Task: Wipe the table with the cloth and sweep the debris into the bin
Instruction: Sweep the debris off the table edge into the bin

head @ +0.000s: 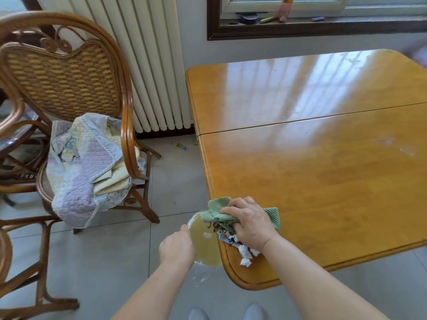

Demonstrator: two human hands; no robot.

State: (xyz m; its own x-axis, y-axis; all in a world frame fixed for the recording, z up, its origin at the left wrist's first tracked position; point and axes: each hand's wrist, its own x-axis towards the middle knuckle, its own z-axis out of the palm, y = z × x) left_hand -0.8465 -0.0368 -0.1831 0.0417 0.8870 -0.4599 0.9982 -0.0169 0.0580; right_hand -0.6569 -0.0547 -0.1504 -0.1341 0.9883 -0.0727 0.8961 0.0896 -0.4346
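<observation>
Two hands at the table (323, 181) corner: right hand (251, 224) presses the cloth (215, 212) against debris (245, 252); left hand (176, 248) grips the bin (205, 241) (held below the edge). Next, presumably: push debris over the edge.

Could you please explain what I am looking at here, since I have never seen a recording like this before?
This is one picture from a camera worn on a person's head, looking down at their own bare arms. The right hand presses a green cloth against the corner of a wooden table, pushing scraps of paper and wrappers toward the edge. The left hand holds a clear container beside that edge to catch them. A wicker chair with folded quilts stands to the left.
</observation>
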